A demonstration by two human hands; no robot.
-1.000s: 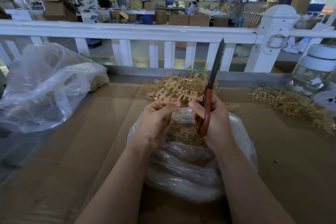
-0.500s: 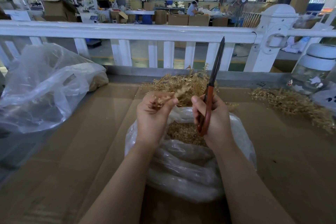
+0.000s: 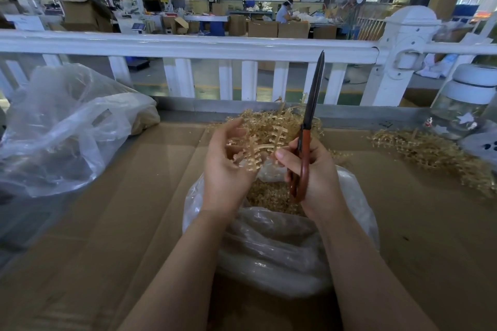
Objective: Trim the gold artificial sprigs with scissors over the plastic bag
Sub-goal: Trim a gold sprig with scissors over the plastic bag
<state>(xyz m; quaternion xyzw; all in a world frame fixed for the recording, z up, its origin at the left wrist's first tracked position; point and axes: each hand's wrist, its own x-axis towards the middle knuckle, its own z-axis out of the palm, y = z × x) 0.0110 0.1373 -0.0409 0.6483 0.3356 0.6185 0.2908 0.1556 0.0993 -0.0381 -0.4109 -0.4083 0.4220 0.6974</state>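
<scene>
1. Fingers (image 3: 236, 131) of left hand (image 3: 226, 166): loosely curled around a gold artificial sprig (image 3: 258, 150), apparently presenting its stem for cutting.
2. Right hand (image 3: 314, 174): wrapped round the handles of red-handled, dark-bladed scissors (image 3: 306, 137); blades together, pointing up, likely idle between cuts.
3. Clear plastic bag (image 3: 282, 247): directly beneath both hands, catching gold trimmings.
4. Heap of gold sprigs (image 3: 274, 121): just behind, within reach.
5. White railing (image 3: 188, 48): farthest.
</scene>
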